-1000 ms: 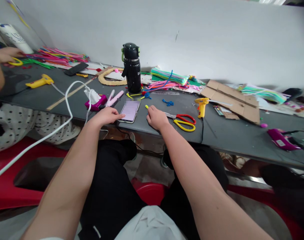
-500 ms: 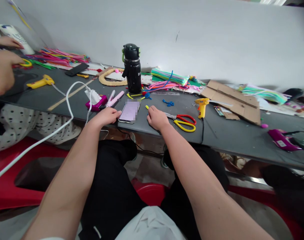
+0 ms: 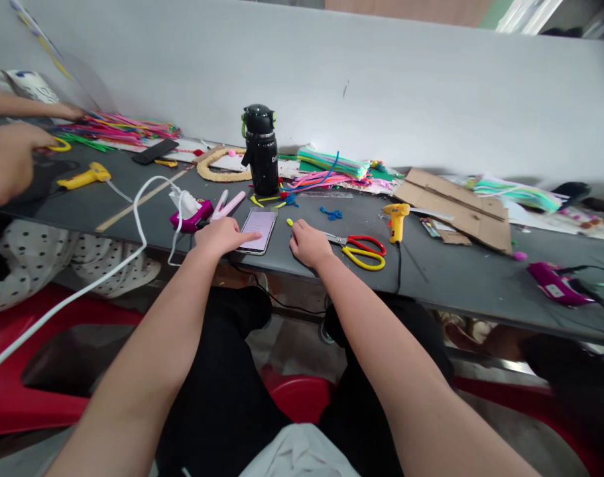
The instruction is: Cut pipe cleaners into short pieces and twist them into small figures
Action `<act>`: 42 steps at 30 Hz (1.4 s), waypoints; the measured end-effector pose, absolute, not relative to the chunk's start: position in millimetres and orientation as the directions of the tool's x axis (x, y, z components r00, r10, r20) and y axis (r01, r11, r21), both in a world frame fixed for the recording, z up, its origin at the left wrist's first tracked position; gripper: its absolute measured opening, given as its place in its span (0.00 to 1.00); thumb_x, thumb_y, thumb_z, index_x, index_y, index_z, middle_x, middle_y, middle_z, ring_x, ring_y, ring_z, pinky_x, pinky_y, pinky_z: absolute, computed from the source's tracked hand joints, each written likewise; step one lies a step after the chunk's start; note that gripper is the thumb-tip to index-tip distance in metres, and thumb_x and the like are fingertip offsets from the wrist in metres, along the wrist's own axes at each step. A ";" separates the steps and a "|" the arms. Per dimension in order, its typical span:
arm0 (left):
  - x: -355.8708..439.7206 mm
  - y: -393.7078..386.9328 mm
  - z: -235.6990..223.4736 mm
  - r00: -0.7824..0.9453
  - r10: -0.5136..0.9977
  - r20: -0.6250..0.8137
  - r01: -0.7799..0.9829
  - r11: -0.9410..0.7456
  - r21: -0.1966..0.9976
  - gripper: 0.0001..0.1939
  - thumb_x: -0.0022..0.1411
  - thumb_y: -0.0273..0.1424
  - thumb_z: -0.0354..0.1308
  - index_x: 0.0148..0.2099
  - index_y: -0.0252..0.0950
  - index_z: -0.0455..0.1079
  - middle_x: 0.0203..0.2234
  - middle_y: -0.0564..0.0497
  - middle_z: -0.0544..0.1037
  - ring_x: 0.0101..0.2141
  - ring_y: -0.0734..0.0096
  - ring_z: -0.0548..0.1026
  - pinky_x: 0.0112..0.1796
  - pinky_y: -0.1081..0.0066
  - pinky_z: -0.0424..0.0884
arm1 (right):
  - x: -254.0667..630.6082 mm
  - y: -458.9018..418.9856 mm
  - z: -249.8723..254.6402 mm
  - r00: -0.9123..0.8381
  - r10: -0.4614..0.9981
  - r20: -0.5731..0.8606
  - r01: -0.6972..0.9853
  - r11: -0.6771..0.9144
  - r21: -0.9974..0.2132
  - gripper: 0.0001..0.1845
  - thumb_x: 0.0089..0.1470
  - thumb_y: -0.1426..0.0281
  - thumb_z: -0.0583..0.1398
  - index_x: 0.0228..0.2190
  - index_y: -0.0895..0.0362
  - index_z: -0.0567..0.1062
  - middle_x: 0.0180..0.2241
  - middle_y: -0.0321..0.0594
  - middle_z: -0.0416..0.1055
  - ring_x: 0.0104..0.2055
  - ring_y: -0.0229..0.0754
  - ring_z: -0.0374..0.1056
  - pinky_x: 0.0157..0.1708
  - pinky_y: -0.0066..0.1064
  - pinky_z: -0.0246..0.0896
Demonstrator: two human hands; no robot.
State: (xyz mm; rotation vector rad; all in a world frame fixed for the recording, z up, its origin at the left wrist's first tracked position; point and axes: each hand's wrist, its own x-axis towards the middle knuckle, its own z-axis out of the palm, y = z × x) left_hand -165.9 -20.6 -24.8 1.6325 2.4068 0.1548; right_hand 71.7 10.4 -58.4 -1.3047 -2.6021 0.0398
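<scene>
My left hand [image 3: 218, 238] reaches over the lower left of a phone [image 3: 258, 232] lying flat with its screen lit. Its thumb is stretched out across the screen; the other fingers are partly hidden. To the phone's right, my right hand [image 3: 309, 243] rests on the table with curled fingers. A small yellow piece [image 3: 290, 222] pokes out beyond those fingertips; the rest of it is hidden. Scissors [image 3: 364, 253] with one red and one yellow handle lie beside my right hand, blades pointing towards it. Small blue twisted pieces [image 3: 331, 213] lie farther back.
A black bottle [image 3: 264, 156] stands behind the phone. Yellow glue guns [image 3: 396, 222] lie at right and left. A white cable [image 3: 143, 218] runs from a purple power block [image 3: 197, 215]. Cardboard [image 3: 461, 209] and pipe cleaners [image 3: 331, 162] line the wall. Another person's hands [image 3: 13, 159] work at left.
My left hand has moved right, bringing its thumb over the phone screen. My right hand stays curled in place. The other person's far arm has reached right to the pipe cleaners. The view has tilted slightly.
</scene>
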 end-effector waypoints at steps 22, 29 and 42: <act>-188.4 8.8 -42.1 -0.283 0.959 -0.025 0.916 0.278 0.288 0.14 0.63 0.42 0.51 0.32 0.40 0.71 0.37 0.40 0.82 0.39 0.51 0.78 0.36 0.63 0.70 | 78.1 20.3 -53.9 -0.612 0.771 0.177 0.723 0.636 -0.269 0.11 0.67 0.70 0.51 0.43 0.58 0.71 0.47 0.48 0.71 0.43 0.44 0.70 0.39 0.32 0.61; -190.3 -3.9 -35.0 -0.298 0.954 -0.010 0.839 0.267 0.474 0.07 0.60 0.32 0.52 0.37 0.39 0.71 0.36 0.46 0.82 0.38 0.57 0.78 0.40 0.65 0.70 | 80.4 32.1 -48.2 -0.617 0.766 0.183 0.714 0.642 -0.279 0.09 0.66 0.72 0.52 0.40 0.58 0.72 0.44 0.46 0.72 0.43 0.44 0.68 0.40 0.31 0.59; -193.4 -28.8 -36.3 -0.168 0.972 -0.162 0.845 0.227 0.484 0.20 0.51 0.49 0.65 0.38 0.39 0.72 0.35 0.48 0.82 0.35 0.60 0.79 0.34 0.68 0.70 | 80.5 36.5 -47.4 -0.679 0.713 0.175 0.671 0.700 -0.245 0.08 0.61 0.76 0.54 0.36 0.57 0.73 0.42 0.45 0.72 0.42 0.43 0.68 0.42 0.31 0.59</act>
